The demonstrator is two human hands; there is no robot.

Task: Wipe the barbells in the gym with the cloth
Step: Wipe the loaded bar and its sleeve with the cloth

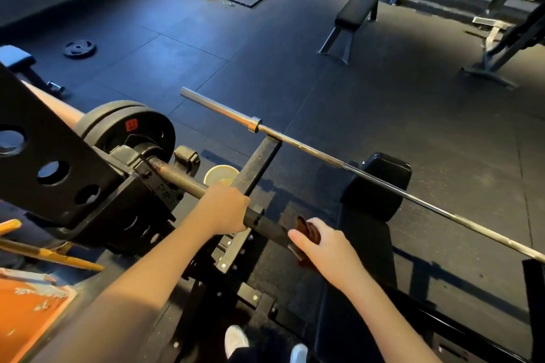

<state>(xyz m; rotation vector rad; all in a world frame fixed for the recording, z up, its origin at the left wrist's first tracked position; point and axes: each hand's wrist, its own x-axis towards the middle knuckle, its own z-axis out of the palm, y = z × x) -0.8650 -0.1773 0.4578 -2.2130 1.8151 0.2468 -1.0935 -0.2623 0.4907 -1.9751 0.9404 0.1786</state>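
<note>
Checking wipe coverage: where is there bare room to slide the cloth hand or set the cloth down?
Free: the short dark barbell stretch between left hand and right hand, which holds the cloth; the bench pad below the silver barbell. Crowded: beyond the left hand, plates and cup close in.

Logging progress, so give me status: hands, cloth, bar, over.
Left hand grips the dark barbell. Right hand holds the cloth on that bar. Silver barbell behind, untouched. Rack upright close by left hand.
</note>
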